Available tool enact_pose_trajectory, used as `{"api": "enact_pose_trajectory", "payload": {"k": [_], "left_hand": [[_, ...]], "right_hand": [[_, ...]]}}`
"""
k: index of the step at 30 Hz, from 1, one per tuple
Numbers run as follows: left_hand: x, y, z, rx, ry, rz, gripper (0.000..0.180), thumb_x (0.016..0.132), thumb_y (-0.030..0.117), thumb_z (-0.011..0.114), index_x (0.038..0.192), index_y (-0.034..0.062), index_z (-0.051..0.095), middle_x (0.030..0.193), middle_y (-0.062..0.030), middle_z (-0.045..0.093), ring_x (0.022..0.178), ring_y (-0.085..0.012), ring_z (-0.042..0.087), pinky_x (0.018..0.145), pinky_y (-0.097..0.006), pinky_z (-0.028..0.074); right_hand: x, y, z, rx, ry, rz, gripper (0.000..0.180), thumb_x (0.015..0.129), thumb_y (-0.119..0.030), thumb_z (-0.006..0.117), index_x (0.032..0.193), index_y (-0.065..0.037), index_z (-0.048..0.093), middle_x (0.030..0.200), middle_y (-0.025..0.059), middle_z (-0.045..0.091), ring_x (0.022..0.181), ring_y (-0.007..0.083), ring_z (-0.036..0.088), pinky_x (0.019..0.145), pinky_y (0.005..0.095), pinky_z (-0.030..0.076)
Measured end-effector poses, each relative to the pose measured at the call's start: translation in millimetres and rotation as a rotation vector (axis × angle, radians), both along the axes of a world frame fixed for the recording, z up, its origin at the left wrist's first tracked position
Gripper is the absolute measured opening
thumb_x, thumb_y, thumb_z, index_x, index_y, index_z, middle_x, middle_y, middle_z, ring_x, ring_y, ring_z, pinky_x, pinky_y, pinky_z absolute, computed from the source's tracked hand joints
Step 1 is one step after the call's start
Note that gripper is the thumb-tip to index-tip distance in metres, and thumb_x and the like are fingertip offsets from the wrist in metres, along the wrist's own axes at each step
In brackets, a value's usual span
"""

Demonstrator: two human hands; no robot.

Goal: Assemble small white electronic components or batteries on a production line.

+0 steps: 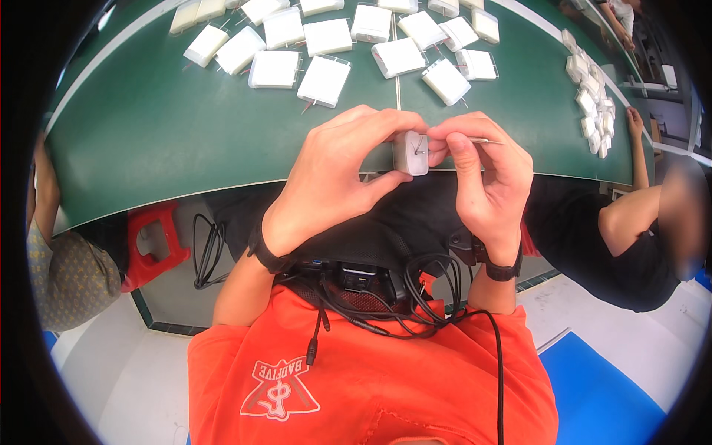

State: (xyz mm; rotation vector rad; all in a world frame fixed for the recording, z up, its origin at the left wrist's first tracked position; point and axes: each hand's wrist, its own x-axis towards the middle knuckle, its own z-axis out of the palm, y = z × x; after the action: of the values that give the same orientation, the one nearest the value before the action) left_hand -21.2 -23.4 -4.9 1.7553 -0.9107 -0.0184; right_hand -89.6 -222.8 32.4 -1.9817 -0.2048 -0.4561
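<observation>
My left hand [322, 174] pinches a small white block-shaped piece [413, 154] between thumb and fingers, just past the table's near edge. Its end face is turned toward me, and thin dark wire ends show on that face. Close beside it, my right hand [489, 178] is closed around a slim metal tool [486, 141] held like a pen. The tool's shaft sticks out behind the thumb; its tip is hidden by my fingers, so its exact kind cannot be made out.
Several white blocks with thin wires [326, 80] lie across the far side of the green table [185, 148]. More white blocks [593, 104] are heaped at the right. Black cables [437, 297] hang at my waist. People sit at both sides; a red stool [156, 241] stands left.
</observation>
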Motion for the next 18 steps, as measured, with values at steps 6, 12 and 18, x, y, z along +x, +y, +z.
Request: {"api": "enact_pose_trajectory", "payload": {"k": [6, 12, 18], "left_hand": [[0.4, -0.3, 0.0, 0.003, 0.005, 0.007, 0.057, 0.071, -0.002, 0.092, 0.125, 0.0060, 0.075, 0.109, -0.0085, 0.078, 0.097, -0.0245, 0.078, 0.088, -0.034, 0.063], [0.1, 0.0, -1.3, 0.000, -0.001, 0.009, 0.058, 0.070, -0.001, 0.093, 0.125, 0.0063, 0.075, 0.109, -0.0088, 0.078, 0.097, -0.0247, 0.078, 0.088, -0.034, 0.063], [-0.2, -0.3, 0.0, -0.003, 0.005, 0.008, 0.058, 0.070, -0.001, 0.093, 0.125, 0.0065, 0.075, 0.109, -0.0087, 0.078, 0.097, -0.0246, 0.078, 0.088, -0.034, 0.062]], "right_hand": [[-1.8, 0.2, 1.9, 0.031, -0.008, -0.012, 0.008, 0.101, 0.010, 0.068, 0.100, 0.007, 0.075, 0.096, 0.0132, 0.078, 0.072, 0.0173, 0.073, 0.067, 0.0286, 0.058], [-2.5, 1.6, 2.6, 0.035, 0.028, 0.001, 0.007, 0.101, 0.009, 0.068, 0.100, 0.008, 0.075, 0.095, 0.0131, 0.078, 0.072, 0.0170, 0.073, 0.067, 0.0278, 0.058], [-2.0, -0.9, 0.8, 0.049, -0.017, 0.002, 0.008, 0.102, 0.009, 0.067, 0.101, 0.008, 0.075, 0.095, 0.0130, 0.078, 0.073, 0.0165, 0.073, 0.067, 0.0277, 0.058]]}}
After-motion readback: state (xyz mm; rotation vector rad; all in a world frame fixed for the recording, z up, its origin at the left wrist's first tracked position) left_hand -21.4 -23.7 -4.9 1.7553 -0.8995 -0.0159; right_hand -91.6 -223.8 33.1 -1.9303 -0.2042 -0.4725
